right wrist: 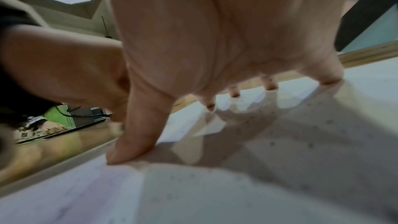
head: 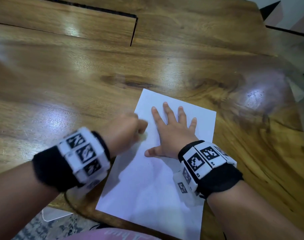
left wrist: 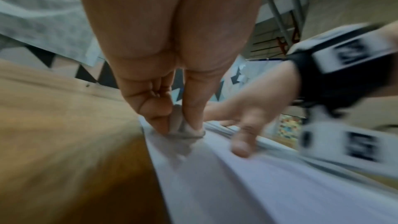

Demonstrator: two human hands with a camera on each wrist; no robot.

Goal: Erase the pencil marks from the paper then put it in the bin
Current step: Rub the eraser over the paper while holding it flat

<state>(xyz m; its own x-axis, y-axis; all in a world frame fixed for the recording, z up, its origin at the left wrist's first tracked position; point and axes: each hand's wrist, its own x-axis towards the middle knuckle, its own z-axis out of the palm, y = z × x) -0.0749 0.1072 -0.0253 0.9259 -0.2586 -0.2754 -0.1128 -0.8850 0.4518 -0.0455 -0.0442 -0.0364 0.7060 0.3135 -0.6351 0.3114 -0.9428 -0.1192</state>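
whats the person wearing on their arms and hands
Both hands are bare, with no gloves or sleeves. The left wrist and right wrist each carry a black fabric band holding boxy white blocks printed with black-and-white square marker patterns.

left hand [head: 125, 130] motion-blurred | eraser [left wrist: 183, 129] mostly hidden by fingers | paper [head: 147, 187] near corner cut off

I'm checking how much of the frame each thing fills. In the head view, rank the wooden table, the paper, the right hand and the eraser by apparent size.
Largest to smallest, as they look in the head view:
1. wooden table
2. paper
3. right hand
4. eraser, a blurred sliver in the left hand's grip
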